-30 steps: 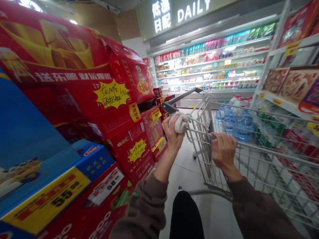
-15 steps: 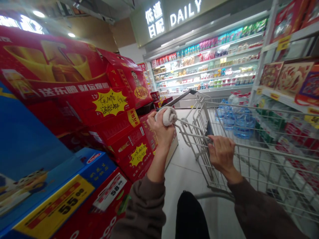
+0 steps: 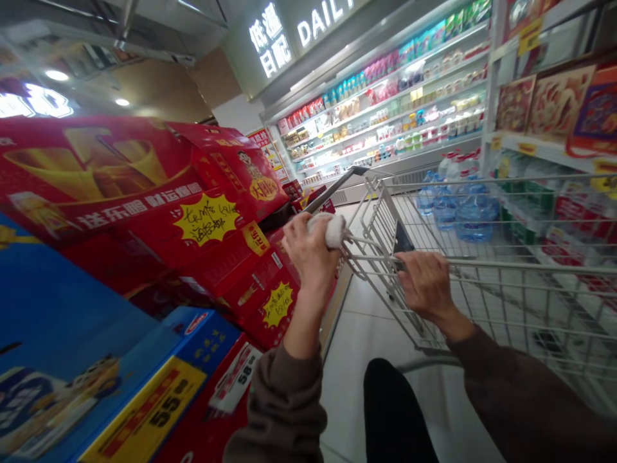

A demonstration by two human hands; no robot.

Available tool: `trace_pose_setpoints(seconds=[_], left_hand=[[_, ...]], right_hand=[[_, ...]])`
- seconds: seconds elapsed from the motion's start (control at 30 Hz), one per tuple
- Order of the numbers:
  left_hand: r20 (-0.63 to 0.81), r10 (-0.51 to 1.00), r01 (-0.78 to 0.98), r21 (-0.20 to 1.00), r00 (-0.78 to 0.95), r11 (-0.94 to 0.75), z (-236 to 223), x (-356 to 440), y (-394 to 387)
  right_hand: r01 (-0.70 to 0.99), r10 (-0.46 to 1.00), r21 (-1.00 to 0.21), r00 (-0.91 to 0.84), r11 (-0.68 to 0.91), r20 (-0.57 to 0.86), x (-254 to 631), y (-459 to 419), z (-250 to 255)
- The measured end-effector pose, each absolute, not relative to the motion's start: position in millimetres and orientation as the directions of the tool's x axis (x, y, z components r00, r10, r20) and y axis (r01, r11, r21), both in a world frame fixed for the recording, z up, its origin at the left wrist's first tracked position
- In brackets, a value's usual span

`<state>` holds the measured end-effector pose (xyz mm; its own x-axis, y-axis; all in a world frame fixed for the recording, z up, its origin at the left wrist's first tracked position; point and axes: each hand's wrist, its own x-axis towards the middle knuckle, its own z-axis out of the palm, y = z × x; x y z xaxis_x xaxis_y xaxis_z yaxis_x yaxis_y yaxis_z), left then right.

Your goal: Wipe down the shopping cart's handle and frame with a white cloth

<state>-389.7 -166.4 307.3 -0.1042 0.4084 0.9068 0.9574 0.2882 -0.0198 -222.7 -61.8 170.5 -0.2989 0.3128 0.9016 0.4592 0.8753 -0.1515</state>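
The shopping cart [image 3: 373, 215]: left hand [image 3: 311, 260] clutches a white cloth [image 3: 331, 230], right hand [image 3: 425, 280] curls over its rail [image 3: 486, 264].

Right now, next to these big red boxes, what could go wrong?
The left hand is very close to the stacked red boxes, so a bump might knock them down. The white cloth in that hand could drop to the floor. Only the right hand clearly grips the wire shopping cart, so the cart might swerve.
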Motion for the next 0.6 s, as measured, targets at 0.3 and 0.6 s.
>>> trace_pose_setpoints(seconds=[0.3, 0.6], left_hand=[[0.758, 0.622, 0.969, -0.248, 0.196, -0.002, 301.1, -371.5, -159.8], [0.629, 0.733, 0.945, -0.323, 0.258, -0.056, 311.2, -365.0, -163.3]], right_hand=[[0.414, 0.325, -0.18, -0.312, 0.892, 0.893, -220.5, -60.6, 172.3], [0.415, 0.328, -0.186, -0.303, 0.891, 0.895, -218.8, -63.5, 174.5]])
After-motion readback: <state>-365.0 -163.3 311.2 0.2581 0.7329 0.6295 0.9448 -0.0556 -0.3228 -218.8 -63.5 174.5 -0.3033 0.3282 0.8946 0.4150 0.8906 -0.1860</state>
